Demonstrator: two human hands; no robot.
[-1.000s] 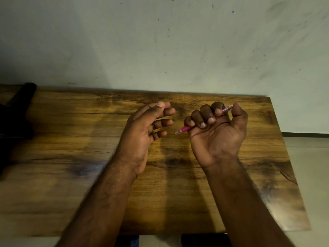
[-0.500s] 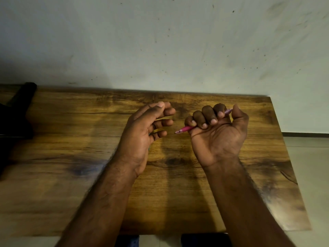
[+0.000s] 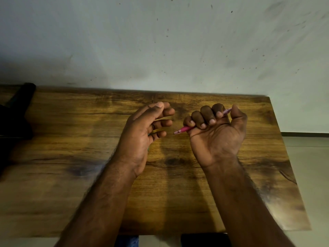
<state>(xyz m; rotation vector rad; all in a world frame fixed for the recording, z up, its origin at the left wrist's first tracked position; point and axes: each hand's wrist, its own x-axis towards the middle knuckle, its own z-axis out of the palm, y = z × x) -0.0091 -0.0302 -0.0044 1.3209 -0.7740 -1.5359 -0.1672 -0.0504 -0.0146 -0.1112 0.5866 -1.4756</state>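
Pink pen [image 3: 185, 129] gripped in right hand [image 3: 216, 132], tip toward left hand [image 3: 142, 132].

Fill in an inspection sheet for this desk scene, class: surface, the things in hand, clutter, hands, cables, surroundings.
Surface: wooden table, dark-grained, patchy light and shadow.
Things in hand: pink pen, tip pointing toward the left hand, its far end showing beside the thumb.
Clutter: dark object at the table's left edge, too dim to identify.
Hands: right hand grips the pen in a fist, palm up; left hand loosely curled, holds nothing clearly visible.
Cables: nothing seen.
Surroundings: pale marked wall behind the table; light floor on the right.
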